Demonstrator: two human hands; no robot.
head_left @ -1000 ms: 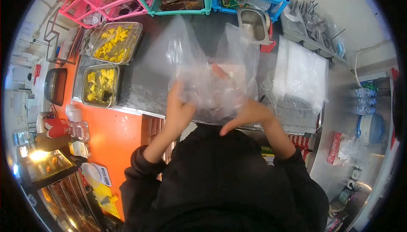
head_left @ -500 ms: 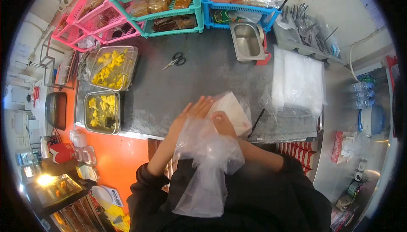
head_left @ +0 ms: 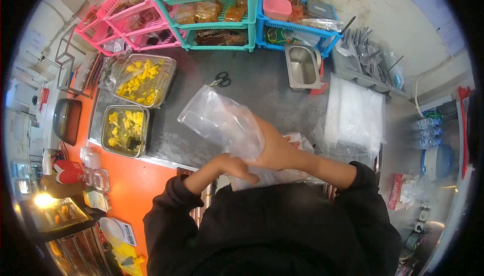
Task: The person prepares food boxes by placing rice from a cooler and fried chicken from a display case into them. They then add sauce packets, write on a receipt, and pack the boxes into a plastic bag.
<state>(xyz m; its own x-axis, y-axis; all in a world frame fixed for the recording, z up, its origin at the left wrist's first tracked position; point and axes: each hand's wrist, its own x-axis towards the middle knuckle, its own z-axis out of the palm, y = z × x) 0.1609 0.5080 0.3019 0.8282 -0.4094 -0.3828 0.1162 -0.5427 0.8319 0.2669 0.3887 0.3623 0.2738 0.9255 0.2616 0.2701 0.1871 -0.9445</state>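
A clear plastic bag (head_left: 214, 119) is pulled over the fingers of my right hand (head_left: 272, 145), its far end reaching out over the dark tabletop. Through the film those fingers look stretched out, though glare blurs them. Below the bag's near edge, my left hand (head_left: 234, 167) is closed, gripping the plastic near my right wrist. Partly hidden behind my right forearm lies a white packet (head_left: 298, 139). More clear film shows under both hands, close to my body.
Two metal trays of yellow pieces (head_left: 141, 82) stand at the left. Scissors (head_left: 221, 79) lie at mid-table. A steel container (head_left: 303, 67) and a stack of clear bags (head_left: 355, 112) are at the right. Green baskets (head_left: 217, 19) and a blue basket (head_left: 297, 24) line the back.
The bag that hung toward my body now extends forward over my right hand. My left hand has drawn back from the white packet toward me. The camera view has shifted slightly.
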